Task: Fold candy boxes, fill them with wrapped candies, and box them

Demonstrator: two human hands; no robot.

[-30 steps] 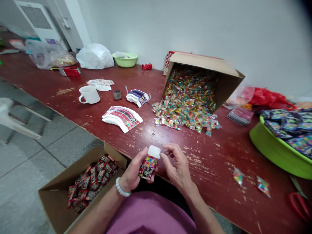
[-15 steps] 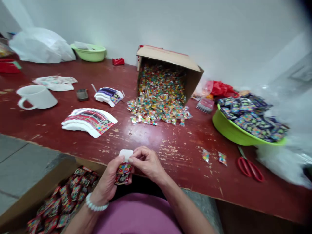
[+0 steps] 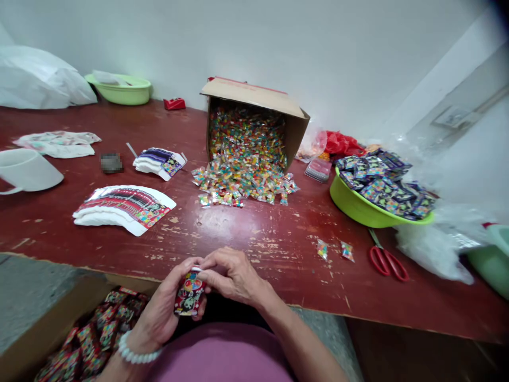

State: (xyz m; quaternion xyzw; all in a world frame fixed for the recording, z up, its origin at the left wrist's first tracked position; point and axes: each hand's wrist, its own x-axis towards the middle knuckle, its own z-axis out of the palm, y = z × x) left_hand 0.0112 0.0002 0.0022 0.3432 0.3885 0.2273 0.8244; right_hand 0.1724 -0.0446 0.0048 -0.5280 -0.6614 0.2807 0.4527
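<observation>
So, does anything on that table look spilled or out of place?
The cardboard box on the table opens sideways, its colourful packets spilling out, perhaps deliberately. Two stray packets lie apart, near the scissors. The table's red surface looks scuffed.

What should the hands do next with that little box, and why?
Maybe press down the top of the little box with the right hand: its fingers are at that end, the left hand holds the box, and I can't tell whether it's fully shut.
</observation>
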